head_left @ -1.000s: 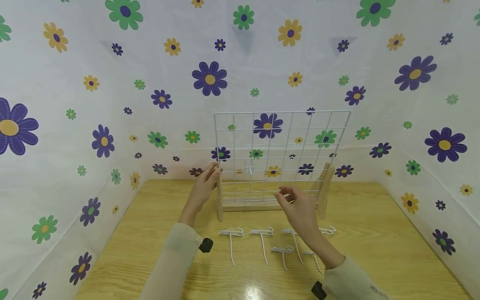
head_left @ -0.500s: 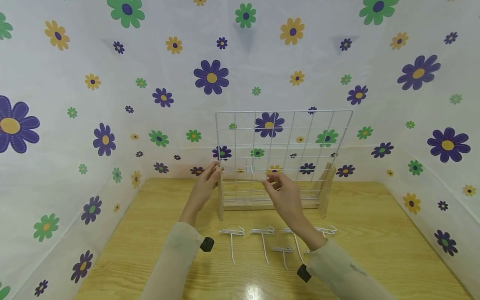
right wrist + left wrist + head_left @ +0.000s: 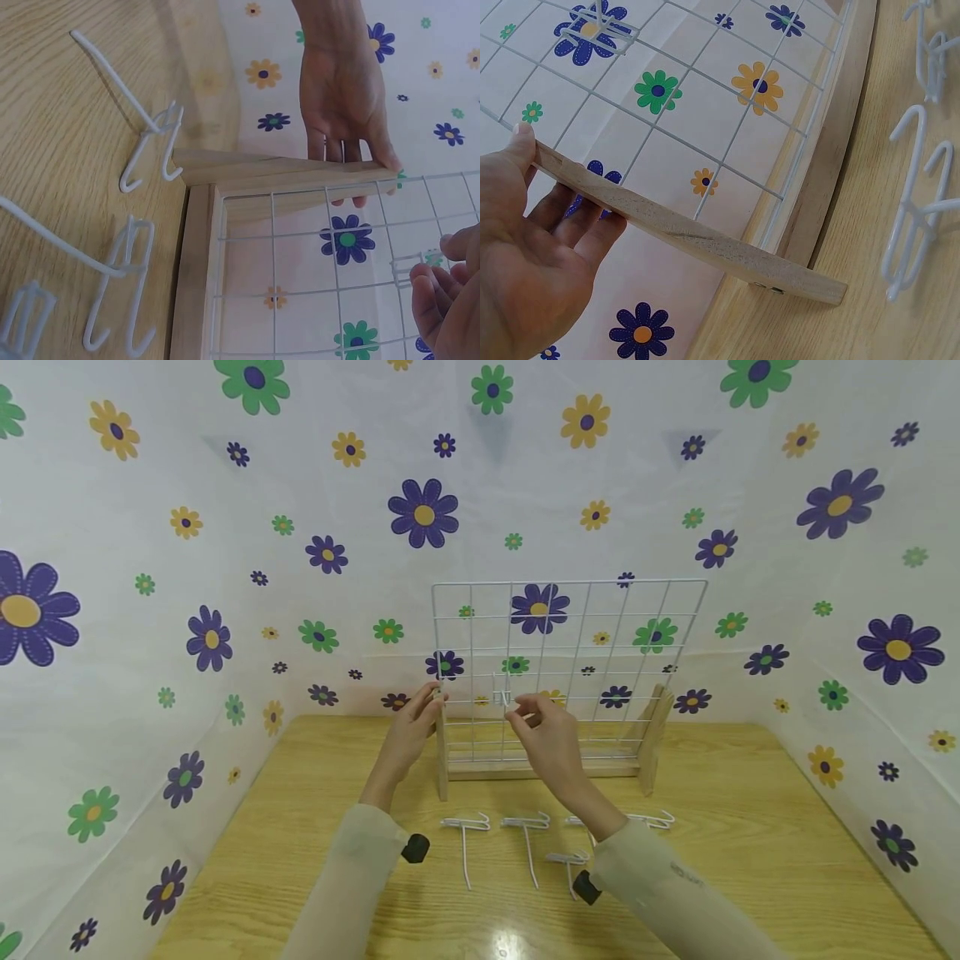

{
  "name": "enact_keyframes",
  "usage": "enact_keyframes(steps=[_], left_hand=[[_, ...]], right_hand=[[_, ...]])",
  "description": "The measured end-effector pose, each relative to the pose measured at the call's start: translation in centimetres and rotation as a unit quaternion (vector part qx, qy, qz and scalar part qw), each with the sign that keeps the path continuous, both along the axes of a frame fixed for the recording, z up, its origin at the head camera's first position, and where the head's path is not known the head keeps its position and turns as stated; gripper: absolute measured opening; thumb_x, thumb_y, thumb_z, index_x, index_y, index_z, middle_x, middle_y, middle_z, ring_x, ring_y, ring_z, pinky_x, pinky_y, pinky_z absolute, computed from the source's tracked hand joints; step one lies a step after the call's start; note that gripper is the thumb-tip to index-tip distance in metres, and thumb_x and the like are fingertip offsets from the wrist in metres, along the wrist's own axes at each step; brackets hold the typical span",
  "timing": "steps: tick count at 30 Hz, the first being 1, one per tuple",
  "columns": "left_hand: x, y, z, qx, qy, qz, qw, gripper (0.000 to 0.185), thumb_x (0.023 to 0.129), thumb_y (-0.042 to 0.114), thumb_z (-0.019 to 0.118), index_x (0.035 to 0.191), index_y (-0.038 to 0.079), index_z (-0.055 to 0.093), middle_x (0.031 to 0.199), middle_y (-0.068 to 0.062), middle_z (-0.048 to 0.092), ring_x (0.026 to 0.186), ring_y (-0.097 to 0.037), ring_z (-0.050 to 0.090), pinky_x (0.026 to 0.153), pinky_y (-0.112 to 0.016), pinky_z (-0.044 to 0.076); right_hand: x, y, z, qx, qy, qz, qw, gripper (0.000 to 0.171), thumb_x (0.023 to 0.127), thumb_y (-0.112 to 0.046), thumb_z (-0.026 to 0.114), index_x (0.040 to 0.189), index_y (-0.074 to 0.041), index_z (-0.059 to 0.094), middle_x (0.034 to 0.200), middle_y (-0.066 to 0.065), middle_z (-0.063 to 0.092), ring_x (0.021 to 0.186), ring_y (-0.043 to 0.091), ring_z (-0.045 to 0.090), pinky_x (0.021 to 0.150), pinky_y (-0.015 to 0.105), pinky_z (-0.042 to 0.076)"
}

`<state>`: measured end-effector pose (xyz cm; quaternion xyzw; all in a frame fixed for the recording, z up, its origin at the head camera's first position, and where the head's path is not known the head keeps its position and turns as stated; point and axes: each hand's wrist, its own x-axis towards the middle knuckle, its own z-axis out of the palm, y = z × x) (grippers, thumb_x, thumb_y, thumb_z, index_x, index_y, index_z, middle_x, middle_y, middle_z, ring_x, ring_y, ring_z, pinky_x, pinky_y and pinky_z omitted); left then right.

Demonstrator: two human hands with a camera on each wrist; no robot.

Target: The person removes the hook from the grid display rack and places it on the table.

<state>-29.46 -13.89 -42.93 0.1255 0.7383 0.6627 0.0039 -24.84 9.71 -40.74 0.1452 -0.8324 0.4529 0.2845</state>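
A white wire grid panel (image 3: 567, 668) of thin square cells stands upright in a pale wooden frame (image 3: 441, 752) at the far middle of the grainy wooden table (image 3: 750, 827). The left hand (image 3: 408, 735) steadies the frame's left post, thumb on its top end and straight fingers laid along the smooth wood behind it. The right hand (image 3: 543, 735) is raised in front of the grid with fingertips (image 3: 427, 289) curled together just beside a small white wire hook (image 3: 501, 697) already hung on the mesh; whether they actually pinch it cannot be made out. Nearer on the table lie several loose hooks (image 3: 525, 839) of white-coated wire, long straight stems with bent double prongs, in a rough row.
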Motion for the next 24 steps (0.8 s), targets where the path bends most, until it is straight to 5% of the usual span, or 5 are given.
enact_keyframes(steps=[10, 24], left_hand=[[-0.7, -0.2, -1.3, 0.007, 0.014, 0.001, 0.9999, 0.057, 0.111, 0.034, 0.049, 0.162, 0.013, 0.034, 0.157, -0.014, 0.047, 0.146, -0.035, 0.041, 0.116, -0.047, 0.042], [-0.8, -0.2, -1.3, 0.007, 0.011, 0.000, 0.9999, 0.054, 0.111, 0.033, 0.048, 0.162, 0.017, 0.035, 0.158, -0.016, 0.045, 0.147, -0.034, 0.041, 0.117, -0.047, 0.041]], right_hand=[[-1.1, -1.0, 0.2, 0.003, 0.006, 0.016, 1.000, 0.020, 0.092, -0.005, 0.078, 0.109, 0.004, 0.071, 0.090, 0.013, 0.075, 0.070, 0.021, 0.069, 0.060, 0.029, 0.059], [-1.5, -1.0, 0.6, -0.027, 0.021, 0.020, 0.999, 0.007, 0.096, 0.000, 0.072, 0.101, 0.004, 0.072, 0.084, 0.013, 0.077, 0.062, 0.026, 0.069, 0.049, 0.015, 0.045]])
